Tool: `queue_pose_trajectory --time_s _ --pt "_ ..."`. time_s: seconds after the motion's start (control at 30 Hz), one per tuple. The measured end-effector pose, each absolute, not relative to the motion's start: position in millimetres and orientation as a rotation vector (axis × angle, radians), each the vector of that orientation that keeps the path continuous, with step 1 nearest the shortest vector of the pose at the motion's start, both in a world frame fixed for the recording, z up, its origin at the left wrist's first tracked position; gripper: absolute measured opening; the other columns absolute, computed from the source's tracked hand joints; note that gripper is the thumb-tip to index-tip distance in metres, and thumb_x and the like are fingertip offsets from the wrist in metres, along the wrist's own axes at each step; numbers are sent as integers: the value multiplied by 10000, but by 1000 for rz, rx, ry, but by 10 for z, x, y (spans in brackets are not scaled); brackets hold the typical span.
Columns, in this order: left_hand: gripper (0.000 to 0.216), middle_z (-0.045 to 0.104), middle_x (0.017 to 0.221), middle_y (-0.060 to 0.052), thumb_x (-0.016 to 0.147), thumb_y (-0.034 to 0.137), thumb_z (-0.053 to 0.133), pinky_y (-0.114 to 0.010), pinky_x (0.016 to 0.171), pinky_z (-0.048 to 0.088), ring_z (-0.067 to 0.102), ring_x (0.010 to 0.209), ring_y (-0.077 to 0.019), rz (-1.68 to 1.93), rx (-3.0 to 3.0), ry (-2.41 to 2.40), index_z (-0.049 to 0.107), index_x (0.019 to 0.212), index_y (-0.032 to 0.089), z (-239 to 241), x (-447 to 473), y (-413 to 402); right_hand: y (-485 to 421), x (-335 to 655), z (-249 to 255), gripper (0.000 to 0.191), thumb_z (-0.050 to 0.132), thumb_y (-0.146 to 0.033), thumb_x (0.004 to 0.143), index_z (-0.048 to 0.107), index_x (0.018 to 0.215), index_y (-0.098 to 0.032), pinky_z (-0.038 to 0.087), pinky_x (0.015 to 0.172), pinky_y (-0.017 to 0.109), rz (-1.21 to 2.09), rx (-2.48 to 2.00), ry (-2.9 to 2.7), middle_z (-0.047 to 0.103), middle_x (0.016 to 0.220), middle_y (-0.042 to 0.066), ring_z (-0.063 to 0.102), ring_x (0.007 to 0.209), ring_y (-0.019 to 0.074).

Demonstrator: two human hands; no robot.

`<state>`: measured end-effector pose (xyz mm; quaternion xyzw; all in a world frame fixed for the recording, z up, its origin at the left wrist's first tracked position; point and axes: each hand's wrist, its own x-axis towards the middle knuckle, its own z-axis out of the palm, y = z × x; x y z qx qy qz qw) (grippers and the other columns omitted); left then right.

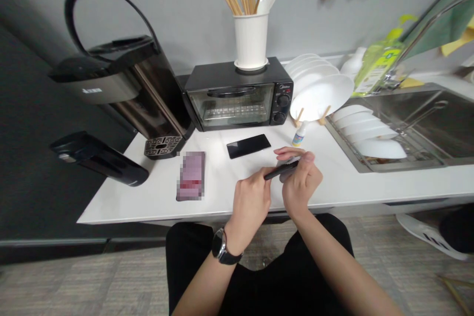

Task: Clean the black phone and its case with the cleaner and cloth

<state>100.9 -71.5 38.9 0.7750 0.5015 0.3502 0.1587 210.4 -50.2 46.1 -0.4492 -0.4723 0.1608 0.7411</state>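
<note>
A kitchen, shown by its toaster oven (pixel 237 103), sink (pixel 454 128) and racked plates (pixel 322 96).

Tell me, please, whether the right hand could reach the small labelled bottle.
Probably yes: the small labelled bottle stands just beyond the right hand, nothing visibly between, though that hand's busy with a slim black object.

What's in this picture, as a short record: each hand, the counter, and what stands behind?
left hand: gripping a dark slim object
right hand: at its other end, whitish material in the grip
left wrist: watch
counter: black phone, small bottle
behind: toaster oven, white cup on top
oven's right: white plates
</note>
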Motion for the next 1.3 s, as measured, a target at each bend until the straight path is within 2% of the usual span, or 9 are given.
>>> queue_pose_trajectory --time_s 0.23,0.43,0.53,0.63,0.8,0.87,1.03,1.2,1.3 --pt "273 756 756 -100 906 31 476 -350 626 521 754 697 -283 538 2365 1840 697 813 161 535 1036 -736 -447 2277 493 281 461 -283 1094 734 1040 -241 471 896 429 -217 -840 -1839 816 1029 8 679 960 229" --pt "275 766 788 -100 885 31 478 -345 676 522 768 764 -286 596 2364 1839 706 835 175 542 1020 -672 -373 2476 553 326 571 -392 1039 676 1233 -152 484 904 425 -196 -954 -2078 757 1171 108 647 1059 274" --pt "222 790 867 -85 914 103 541 -334 715 536 774 814 -282 778 2262 1718 709 1040 177 388 1000 -538 -377 2479 579 270 587 -389 1021 696 1106 -158 479 847 415 -181 -1077 -2031 755 1039 97 638 988 276" --pt "366 806 992 -63 938 117 556 -279 722 541 776 882 -237 914 2140 1477 604 1294 190 137 953 -377 -391 2425 565 212 549 -323 1038 696 965 -189 448 790 405 -265 -1065 -2055 751 925 71 621 884 256" --pt "179 782 823 -113 873 55 555 -334 711 537 762 801 -293 682 2278 1609 699 910 156 -122 888 -239 -366 2350 560 253 467 -150 1055 704 990 -210 431 800 370 -323 -900 -2211 762 936 39 627 867 210" --pt "175 774 791 -125 873 65 566 -348 716 534 761 794 -307 658 2313 1592 694 807 162 -118 883 -229 -326 2369 590 215 491 -191 1051 703 1021 -203 433 796 373 -305 -932 -2202 757 944 49 631 874 219" --pt "225 798 860 -101 946 95 529 -322 750 532 770 822 -270 650 2377 1529 736 912 177 -59 867 -230 -268 2398 659 280 637 -466 974 682 934 -193 471 802 416 -251 -1249 -1925 719 911 87 630 882 274" --pt "229 779 802 -145 911 60 535 -332 700 523 761 776 -291 611 2372 1583 719 799 138 -92 817 -242 -292 2289 664 267 467 -167 1053 691 913 -210 468 1065 405 -272 -853 -2252 758 992 53 669 993 215" --pt "224 780 803 -138 925 82 541 -331 697 517 760 767 -287 601 2385 1578 718 804 145 -90 818 -256 -258 2321 674 227 497 -229 1051 706 965 -204 499 1020 415 -237 -920 -2241 750 945 60 667 940 224"
